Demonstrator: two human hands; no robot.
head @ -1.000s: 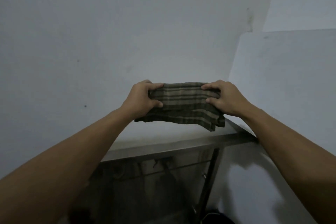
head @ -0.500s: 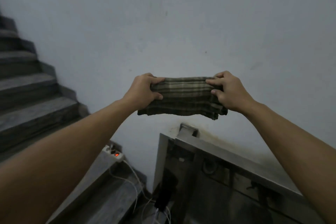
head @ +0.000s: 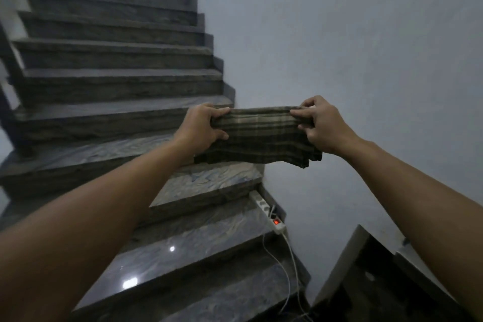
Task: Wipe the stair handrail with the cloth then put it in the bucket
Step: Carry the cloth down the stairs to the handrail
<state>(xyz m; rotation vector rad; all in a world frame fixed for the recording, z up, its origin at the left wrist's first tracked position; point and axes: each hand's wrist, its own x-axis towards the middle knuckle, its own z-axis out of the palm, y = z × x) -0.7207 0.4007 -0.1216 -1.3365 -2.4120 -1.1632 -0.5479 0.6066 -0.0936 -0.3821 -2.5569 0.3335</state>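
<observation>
The left hand [head: 202, 125] and right hand [head: 322, 125] each grip one end of the folded plaid cloth [head: 257, 136], holding it taut in mid-air before the stairs [head: 117, 81], apparently forming a pad for wiping; neither handrail nor bucket is clearly visible.

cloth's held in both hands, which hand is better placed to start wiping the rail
Left, probably. The only railing in view, dark posts, stands at the stairs' left edge, on the left hand's side. The right hand is by the bare wall. Both grip the cloth.
</observation>
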